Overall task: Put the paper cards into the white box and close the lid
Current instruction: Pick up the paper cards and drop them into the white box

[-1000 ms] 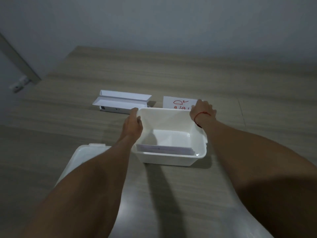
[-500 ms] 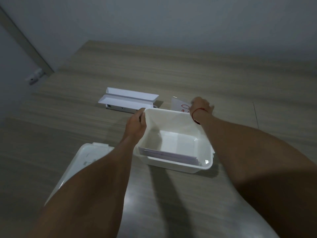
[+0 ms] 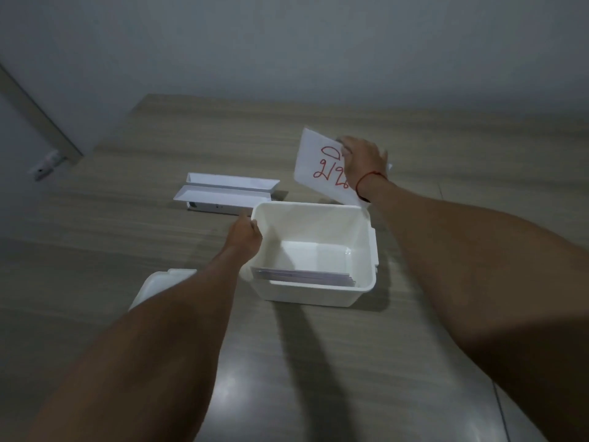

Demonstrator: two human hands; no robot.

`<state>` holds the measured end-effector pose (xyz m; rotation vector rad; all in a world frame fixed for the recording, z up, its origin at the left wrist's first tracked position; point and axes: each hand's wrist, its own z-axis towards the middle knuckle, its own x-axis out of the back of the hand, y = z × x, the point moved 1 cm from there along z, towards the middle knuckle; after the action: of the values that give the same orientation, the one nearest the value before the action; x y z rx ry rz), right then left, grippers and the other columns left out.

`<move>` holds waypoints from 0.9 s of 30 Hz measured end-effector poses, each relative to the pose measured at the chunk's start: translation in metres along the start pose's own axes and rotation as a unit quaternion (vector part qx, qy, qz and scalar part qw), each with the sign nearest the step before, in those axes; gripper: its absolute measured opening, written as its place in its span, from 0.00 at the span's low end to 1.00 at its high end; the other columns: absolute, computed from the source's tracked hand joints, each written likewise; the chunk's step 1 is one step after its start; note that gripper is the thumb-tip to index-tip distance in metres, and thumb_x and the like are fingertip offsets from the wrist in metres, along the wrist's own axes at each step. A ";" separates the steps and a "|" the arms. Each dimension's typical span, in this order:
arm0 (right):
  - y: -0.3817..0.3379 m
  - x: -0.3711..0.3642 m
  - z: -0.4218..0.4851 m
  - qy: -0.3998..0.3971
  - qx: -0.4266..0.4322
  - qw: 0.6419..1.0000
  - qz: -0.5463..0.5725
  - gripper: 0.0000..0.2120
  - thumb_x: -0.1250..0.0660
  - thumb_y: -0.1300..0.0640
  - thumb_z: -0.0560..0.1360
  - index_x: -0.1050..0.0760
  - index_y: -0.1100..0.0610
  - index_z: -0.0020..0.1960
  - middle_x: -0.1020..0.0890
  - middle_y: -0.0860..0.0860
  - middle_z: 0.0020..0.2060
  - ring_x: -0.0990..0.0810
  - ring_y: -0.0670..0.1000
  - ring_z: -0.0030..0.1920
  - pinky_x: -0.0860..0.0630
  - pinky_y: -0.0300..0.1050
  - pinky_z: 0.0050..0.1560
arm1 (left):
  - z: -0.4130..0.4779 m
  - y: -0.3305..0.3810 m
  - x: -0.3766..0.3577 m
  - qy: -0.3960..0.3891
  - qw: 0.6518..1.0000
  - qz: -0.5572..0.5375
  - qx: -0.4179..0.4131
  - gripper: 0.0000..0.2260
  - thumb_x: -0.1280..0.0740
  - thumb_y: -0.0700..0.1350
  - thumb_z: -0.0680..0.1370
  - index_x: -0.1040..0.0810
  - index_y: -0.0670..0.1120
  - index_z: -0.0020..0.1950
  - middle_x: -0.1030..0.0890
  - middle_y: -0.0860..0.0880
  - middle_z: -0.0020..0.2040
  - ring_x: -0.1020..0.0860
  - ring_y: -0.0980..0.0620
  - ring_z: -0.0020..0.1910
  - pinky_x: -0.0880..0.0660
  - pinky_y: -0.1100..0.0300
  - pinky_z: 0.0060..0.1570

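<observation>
Partly complete: a stack of paper cards [image 3: 302, 277] lies inside the open white plastic box [image 3: 318, 293]. Right hand [image 3: 363, 164] pinches a red-marked white card [image 3: 322, 167] above its far rim; left hand [image 3: 243, 239] grips the wall. White lid [image 3: 156, 287] lies unfitted on the table

Probably a plain office or study room: wide wood-grain desk [image 3: 414, 138] against bare grey wall [image 3: 287, 43], white folded paper stand [image 3: 226, 194], dim indoor light.
</observation>
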<state>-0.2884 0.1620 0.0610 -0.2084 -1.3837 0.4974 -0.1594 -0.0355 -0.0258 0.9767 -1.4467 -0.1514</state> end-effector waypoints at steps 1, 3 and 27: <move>-0.002 0.007 -0.005 0.009 0.001 1.000 0.009 0.18 0.45 0.60 0.79 0.26 0.47 0.65 0.22 0.53 0.63 0.29 0.57 0.66 0.39 0.51 0.65 | -0.003 0.000 0.001 -0.006 1.000 0.004 0.003 0.17 0.47 0.42 0.82 0.32 0.34 0.66 0.24 0.34 0.60 0.24 0.38 0.59 0.32 0.55 0.48; -0.003 0.020 -0.015 0.027 0.003 1.000 0.014 0.18 0.47 0.58 0.80 0.27 0.47 0.65 0.22 0.53 0.63 0.28 0.57 0.66 0.39 0.50 0.65 | -0.011 -0.001 0.003 -0.024 1.000 0.016 0.011 0.17 0.47 0.41 0.82 0.33 0.34 0.67 0.24 0.34 0.62 0.25 0.37 0.60 0.31 0.54 0.50; -0.004 -0.013 -0.106 -0.234 -0.074 0.962 0.119 0.14 0.41 0.58 0.80 0.21 0.56 0.61 0.18 0.56 0.58 0.21 0.55 0.58 0.29 0.41 0.54 | -0.029 0.006 0.000 -0.051 0.997 -0.055 0.024 0.16 0.46 0.35 0.79 0.28 0.34 0.64 0.25 0.35 0.64 0.26 0.37 0.63 0.29 0.50 0.59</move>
<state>-0.1863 0.1681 0.0310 -0.4007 -1.8733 0.6707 -0.1367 -0.0180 -0.0170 1.1022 -1.4952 -0.2517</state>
